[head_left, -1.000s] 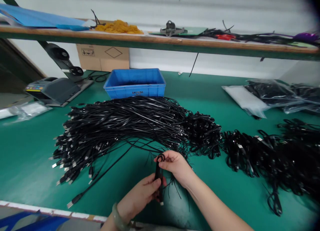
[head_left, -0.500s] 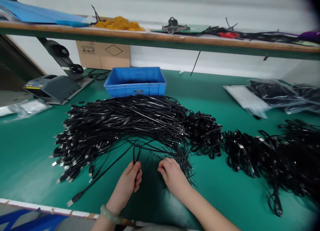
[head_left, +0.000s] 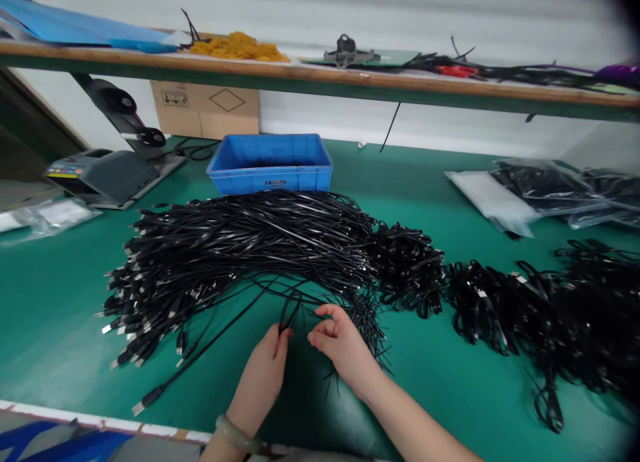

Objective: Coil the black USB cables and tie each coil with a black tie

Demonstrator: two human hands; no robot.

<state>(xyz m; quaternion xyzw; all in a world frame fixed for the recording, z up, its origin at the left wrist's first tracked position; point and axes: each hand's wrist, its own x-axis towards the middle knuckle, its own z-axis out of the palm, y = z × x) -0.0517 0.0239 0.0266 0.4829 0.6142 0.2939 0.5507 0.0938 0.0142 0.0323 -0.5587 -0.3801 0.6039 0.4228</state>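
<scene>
Green tabletop (head_left: 60,302) fills my feed, with a pale corrugated wall behind it and a wooden shelf (head_left: 320,75) running above. I'm using the blue plastic crate (head_left: 270,165) as my landmark. Directly behind it, under the shelf, sits a cardboard carton (head_left: 205,109). To the crate's left stands a grey bench machine (head_left: 103,175), and well to its right lie clear plastic bags of black cable (head_left: 545,189). Up on the shelf, above the crate, is a heap of yellow rubber bands (head_left: 240,47).

Just in front of the crate, a large fan of black USB cables (head_left: 240,242) spreads across the tabletop, its metal plugs pointing left. More tangled cable bundles (head_left: 510,309) lie further right. Nearer me, below the fan, my left hand (head_left: 263,369), with a pale green bangle (head_left: 235,434) at the wrist, is closed in a pinch on a loop of black cable (head_left: 289,313), which stands up just above its fingertips. The right hand (head_left: 345,345) is half-open, fingers loosely curled, just beside that loop and close under the fan's strands. I can't see it gripping anything.
</scene>
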